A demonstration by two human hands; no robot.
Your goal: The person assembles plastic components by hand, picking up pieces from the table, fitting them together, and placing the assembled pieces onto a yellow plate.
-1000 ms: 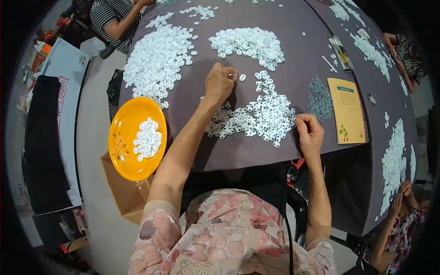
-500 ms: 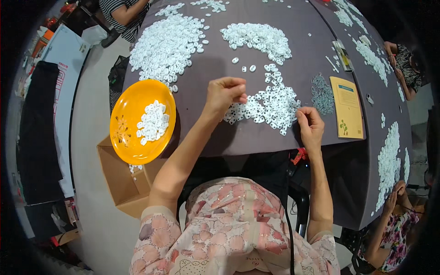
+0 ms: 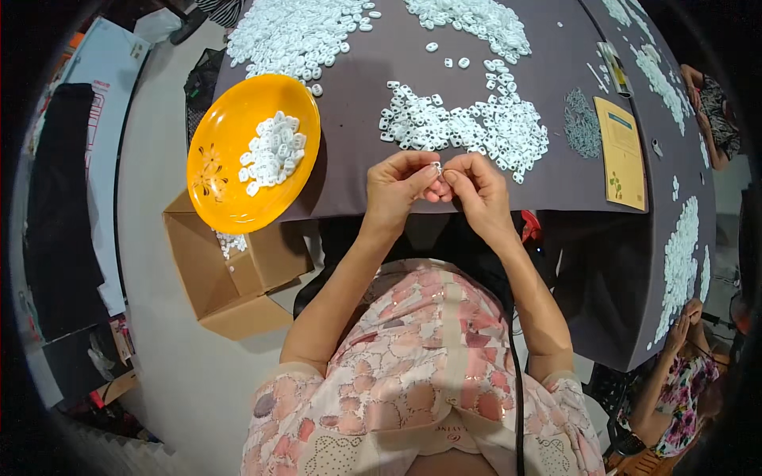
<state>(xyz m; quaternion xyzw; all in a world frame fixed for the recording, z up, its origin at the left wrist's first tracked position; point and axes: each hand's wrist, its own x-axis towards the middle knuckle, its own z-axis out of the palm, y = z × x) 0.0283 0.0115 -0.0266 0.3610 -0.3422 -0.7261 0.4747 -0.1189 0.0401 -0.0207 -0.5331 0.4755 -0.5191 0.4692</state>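
Observation:
My left hand (image 3: 394, 190) and my right hand (image 3: 482, 194) meet fingertip to fingertip just over the table's near edge. A small white plastic piece (image 3: 437, 167) is pinched in my left thumb and fingers. My right thumb and fingers are pressed together beside it; what they hold, if anything, is too small to make out. Just beyond my hands lies a heap of small white pieces with dark holes (image 3: 512, 131). An orange plate (image 3: 213, 143) with a flower pattern sits at the left, bearing a pile of white pieces (image 3: 274, 151).
Larger heaps of white oval pieces (image 3: 294, 32) lie farther back. Right of my hands are a pile of small grey metal parts (image 3: 582, 123) and a yellow booklet (image 3: 621, 151). Below the plate stands an open cardboard box (image 3: 206, 274). Other people sit along the right side.
My hands have come together from apart, drawing back from the heap toward the table edge. The white piece now shows between the fingertips. The view has tilted downward.

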